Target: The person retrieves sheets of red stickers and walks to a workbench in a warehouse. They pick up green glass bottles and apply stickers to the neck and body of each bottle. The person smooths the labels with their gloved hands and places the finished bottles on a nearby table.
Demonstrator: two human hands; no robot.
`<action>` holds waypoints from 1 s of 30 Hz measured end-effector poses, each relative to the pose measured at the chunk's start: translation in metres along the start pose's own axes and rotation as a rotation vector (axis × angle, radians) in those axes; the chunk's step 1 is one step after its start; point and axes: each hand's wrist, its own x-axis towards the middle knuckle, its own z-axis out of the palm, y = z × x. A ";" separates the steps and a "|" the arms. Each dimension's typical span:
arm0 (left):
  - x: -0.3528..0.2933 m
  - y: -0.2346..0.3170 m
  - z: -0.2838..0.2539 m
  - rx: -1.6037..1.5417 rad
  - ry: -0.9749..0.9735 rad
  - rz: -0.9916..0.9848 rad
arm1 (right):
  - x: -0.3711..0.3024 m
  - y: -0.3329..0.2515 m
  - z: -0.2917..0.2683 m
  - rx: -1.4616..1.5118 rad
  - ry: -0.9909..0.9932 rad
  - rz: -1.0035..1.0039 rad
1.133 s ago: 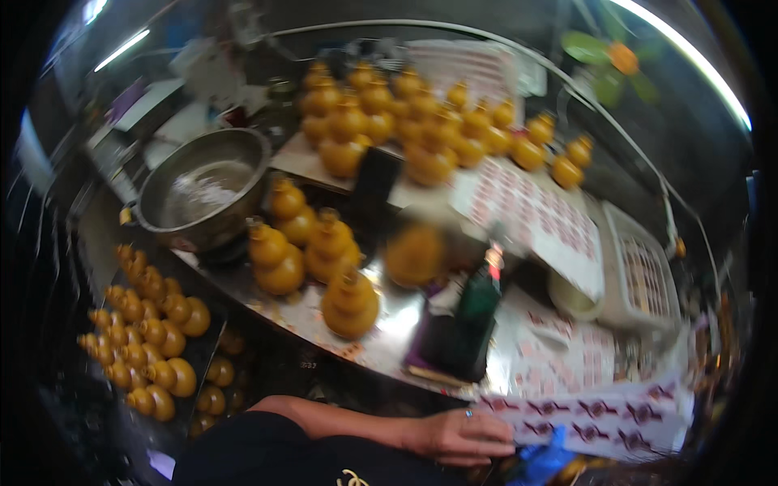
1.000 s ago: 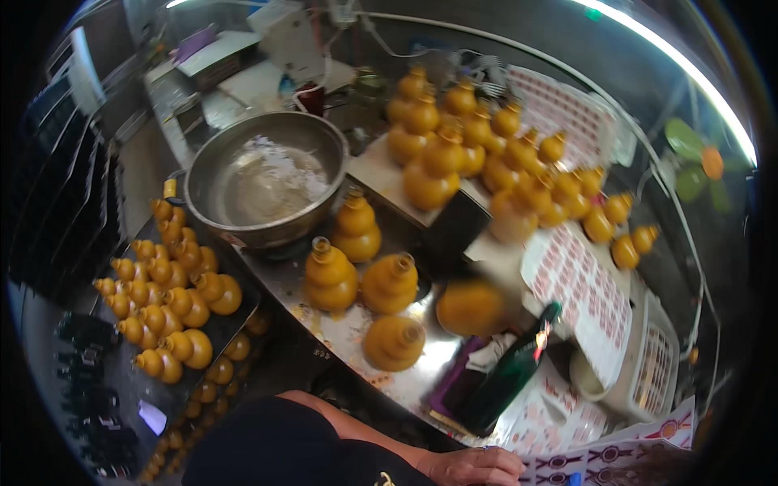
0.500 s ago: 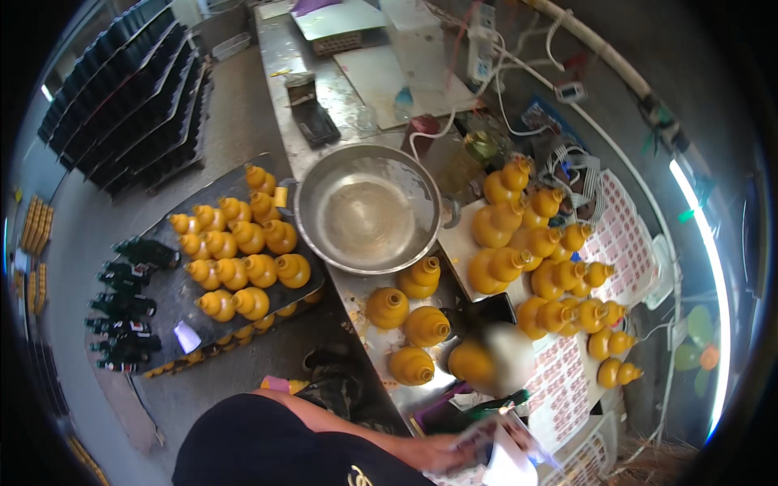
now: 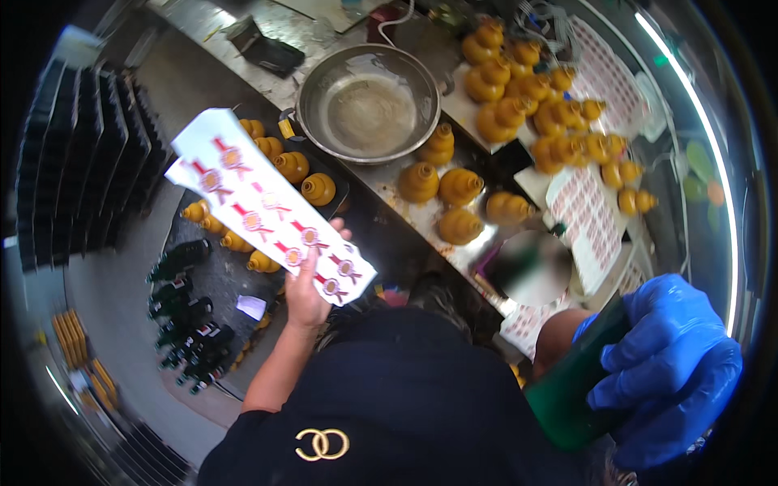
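My bare left hand (image 4: 306,293) is closed around a white sheet of stickers (image 4: 259,212) printed with red and purple ribbon rosettes. The sheet is held out over the left part of the work area, hiding some yellow bottles behind it. My right hand (image 4: 673,364), in a blue glove, is raised close at the right with its fingers wrapped round a dark green bottle (image 4: 579,389). Only part of that bottle shows. Several yellow gourd-shaped bottles (image 4: 460,186) stand on the metal bench (image 4: 397,194) ahead.
A wide metal pan (image 4: 369,105) sits on the bench. More gourd bottles (image 4: 502,117) crowd its right side, near sticker sheets (image 4: 587,227). At the left, dark green bottles (image 4: 182,300) lie on a dark low table (image 4: 243,348); black stacked racks (image 4: 81,162) stand beyond.
The view has swung, and the bench now runs more diagonally. A sticker sheet is now held out at the left. My gloved right hand with the green bottle has come into view.
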 end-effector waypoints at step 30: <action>-0.194 0.071 -0.190 -0.294 0.972 0.669 | -0.256 0.143 -0.142 -0.712 0.667 1.054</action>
